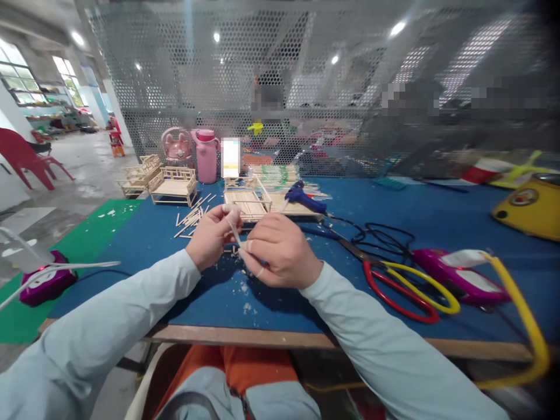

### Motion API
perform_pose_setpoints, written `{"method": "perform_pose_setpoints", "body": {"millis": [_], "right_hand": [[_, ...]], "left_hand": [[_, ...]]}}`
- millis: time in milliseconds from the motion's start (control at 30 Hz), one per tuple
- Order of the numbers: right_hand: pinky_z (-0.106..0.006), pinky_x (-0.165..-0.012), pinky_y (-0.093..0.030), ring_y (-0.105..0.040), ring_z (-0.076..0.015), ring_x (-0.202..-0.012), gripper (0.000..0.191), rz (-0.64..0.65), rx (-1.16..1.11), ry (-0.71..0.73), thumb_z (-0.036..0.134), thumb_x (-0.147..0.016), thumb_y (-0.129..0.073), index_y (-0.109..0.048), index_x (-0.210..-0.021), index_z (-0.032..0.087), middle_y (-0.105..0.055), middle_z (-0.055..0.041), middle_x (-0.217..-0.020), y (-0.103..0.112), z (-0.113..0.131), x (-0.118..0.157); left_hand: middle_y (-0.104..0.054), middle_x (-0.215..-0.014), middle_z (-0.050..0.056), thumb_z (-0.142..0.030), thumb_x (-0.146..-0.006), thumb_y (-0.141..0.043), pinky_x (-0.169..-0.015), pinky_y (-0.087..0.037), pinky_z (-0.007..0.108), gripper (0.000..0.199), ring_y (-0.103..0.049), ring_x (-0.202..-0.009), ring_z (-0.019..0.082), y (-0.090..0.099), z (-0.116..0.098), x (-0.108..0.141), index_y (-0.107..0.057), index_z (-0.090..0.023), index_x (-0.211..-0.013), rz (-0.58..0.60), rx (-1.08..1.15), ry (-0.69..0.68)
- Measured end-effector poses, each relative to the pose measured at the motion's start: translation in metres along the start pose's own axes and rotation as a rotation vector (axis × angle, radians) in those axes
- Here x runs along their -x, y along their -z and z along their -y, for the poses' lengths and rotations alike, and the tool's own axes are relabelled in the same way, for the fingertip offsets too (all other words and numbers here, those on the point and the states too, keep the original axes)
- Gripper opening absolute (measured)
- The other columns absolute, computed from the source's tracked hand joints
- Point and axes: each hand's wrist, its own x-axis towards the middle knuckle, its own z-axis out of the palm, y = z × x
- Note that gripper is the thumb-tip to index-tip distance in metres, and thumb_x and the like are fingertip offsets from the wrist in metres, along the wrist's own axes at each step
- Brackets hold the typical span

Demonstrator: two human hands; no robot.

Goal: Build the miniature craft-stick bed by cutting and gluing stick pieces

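Two hands, both pinching: my left hand [210, 239] and right hand [286, 251] grip a pale strip [237, 232] at its ends, fingertips closed. Strip located between them, above the blue table [184, 309]; the opposed grips seem meant to hold it straight. White wrapping [231, 211] on a left fingertip, likely protective.

One stick frame [247, 204], just beyond my fingers, partly hidden by them. One glue gun [300, 195], beside it, nozzle towards the frame, apparently laid for easy reach. Loose sticks [192, 220], left. Small stick bench [174, 185], behind those.

One pair of scissors [396, 286], right, near the black cord [387, 230]; both could hinder my right arm. Pink bottle [207, 156], upright, at the back.
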Motion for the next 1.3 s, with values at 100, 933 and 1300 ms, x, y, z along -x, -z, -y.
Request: {"method": "perform_pose_setpoints", "body": {"millis": [100,933,1300], "right_hand": [[-0.029,-0.064,-0.036,-0.049,-0.0140,-0.063,0.025,0.073,0.060,0.001,0.019,-0.082,-0.049,-0.058,-0.059,0.017,-0.061,-0.0042,-0.062,-0.009,0.003,0.000],[-0.025,-0.068,-0.046,-0.061,-0.0138,-0.069,0.026,0.556,-0.406,-0.726,0.025,-0.075,-0.056,-0.071,-0.096,0.017,-0.071,-0.0033,-0.080,-0.027,-0.045,0.031],[-0.024,-0.061,-0.038,-0.057,-0.0132,-0.065,0.014,0.571,-0.297,-0.748,0.028,-0.076,-0.059,-0.070,-0.077,0.018,-0.068,-0.0030,-0.074,-0.047,-0.023,0.014]], "left_hand": [[-0.047,-0.049,-0.007,-0.047,-0.058,-0.075,-0.038,-0.028,0.013,0.042,-0.037,-0.039,0.001,-0.001,0.003,-0.001,-0.050,-0.014,-0.066,0.008,-0.063,-0.011],[-0.059,-0.081,0.002,-0.020,-0.075,-0.055,-0.057,-0.042,0.022,0.024,-0.048,-0.059,0.008,0.061,0.014,-0.045,-0.055,-0.015,-0.099,-0.361,-0.859,-0.195],[-0.058,-0.068,-0.001,-0.024,-0.078,-0.049,-0.058,-0.040,0.021,0.013,-0.049,-0.058,0.010,0.051,0.015,-0.036,-0.058,-0.015,-0.082,-0.206,-0.895,-0.234]]}}
